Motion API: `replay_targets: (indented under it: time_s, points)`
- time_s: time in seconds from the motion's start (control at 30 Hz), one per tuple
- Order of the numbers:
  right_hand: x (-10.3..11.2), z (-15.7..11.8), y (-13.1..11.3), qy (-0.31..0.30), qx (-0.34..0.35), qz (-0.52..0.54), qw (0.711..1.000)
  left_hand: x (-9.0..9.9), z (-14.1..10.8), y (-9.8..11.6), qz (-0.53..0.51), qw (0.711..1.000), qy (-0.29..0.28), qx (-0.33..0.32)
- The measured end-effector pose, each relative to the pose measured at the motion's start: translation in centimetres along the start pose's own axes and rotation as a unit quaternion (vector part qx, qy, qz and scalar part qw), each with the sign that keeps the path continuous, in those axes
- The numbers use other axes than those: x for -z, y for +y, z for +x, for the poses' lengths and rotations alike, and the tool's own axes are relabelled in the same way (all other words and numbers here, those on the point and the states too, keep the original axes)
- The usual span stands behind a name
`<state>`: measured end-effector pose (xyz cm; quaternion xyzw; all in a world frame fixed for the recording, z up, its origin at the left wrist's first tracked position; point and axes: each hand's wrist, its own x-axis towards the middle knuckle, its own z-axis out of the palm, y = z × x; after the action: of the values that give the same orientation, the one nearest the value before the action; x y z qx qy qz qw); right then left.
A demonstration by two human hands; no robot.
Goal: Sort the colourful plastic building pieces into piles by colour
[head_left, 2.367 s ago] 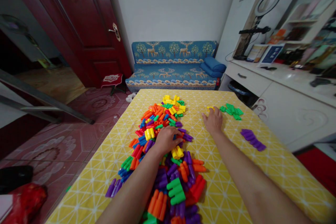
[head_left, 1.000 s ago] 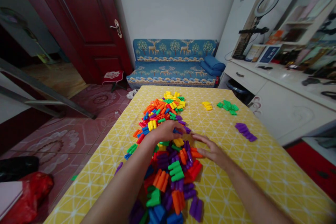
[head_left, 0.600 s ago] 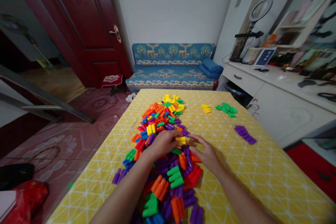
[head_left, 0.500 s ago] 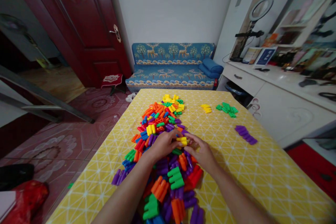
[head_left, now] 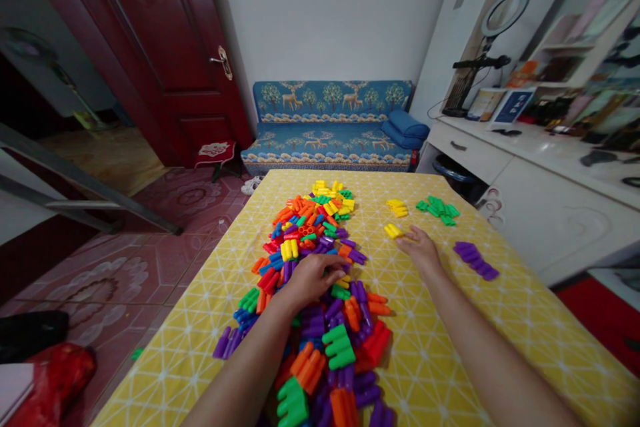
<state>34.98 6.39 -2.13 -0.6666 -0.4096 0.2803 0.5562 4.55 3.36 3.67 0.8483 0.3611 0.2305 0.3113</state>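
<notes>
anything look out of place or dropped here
Yes: a small green object lies on the tiled floor beside the table, apart from the pile of coloured pieces. It might be a fallen piece, but it's too small to tell.

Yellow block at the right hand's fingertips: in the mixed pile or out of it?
Out. The yellow block is at the fingertips of the right hand, with yellow tablecloth showing between it and the mixed pile.

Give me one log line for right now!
Right hand: holding yellow block | Left hand: over colorful pile | Nearby: green blocks, purple blocks
</notes>
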Motion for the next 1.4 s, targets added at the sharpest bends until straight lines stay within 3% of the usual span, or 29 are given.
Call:
replay_targets:
  time_s: [0.13, 0.3, 0.5, 0.6, 0.7, 0.93, 1.2, 1.4]
  points:
    - [0.0, 0.2, 1.3, 0.040, 0.034, -0.015, 0.998, 0.0, 0.1, 0.2, 0.013, 1.000, -0.012, 0.011]
    - [-2.0, -1.7, 1.4, 0.007, 0.086, -0.042, 0.995, 0.1, 0.2, 0.7, 0.033, 0.999, -0.022, 0.003]
    - [-5.8, -1.5, 0.0, -0.074, 0.105, -0.060, 0.990, 1.5, 0.7, 3.1, 0.058, 0.991, -0.117, -0.041]
    - [-6.8, -1.1, -0.3, -0.071, 0.100, -0.082, 0.989, 2.4, 1.9, 4.3, 0.054, 0.982, -0.163, -0.083]
    - [-7.1, -1.0, -0.3, -0.057, 0.092, -0.097, 0.989, 2.9, 4.0, 4.3, 0.077, 0.977, -0.167, -0.106]
    - [-6.7, -1.4, -0.4, -0.058, 0.104, -0.072, 0.990, 3.2, 12.2, -0.4, 0.229, 0.971, -0.016, -0.069]
    - [-6.9, -1.5, 0.0, -0.061, 0.092, -0.037, 0.993, 4.4, 20.8, -5.1, 0.292, 0.956, 0.026, -0.020]
    - [-6.7, -1.8, -0.3, -0.061, 0.093, -0.047, 0.993, 4.7, 26.3, -8.5, 0.376, 0.922, 0.022, 0.094]
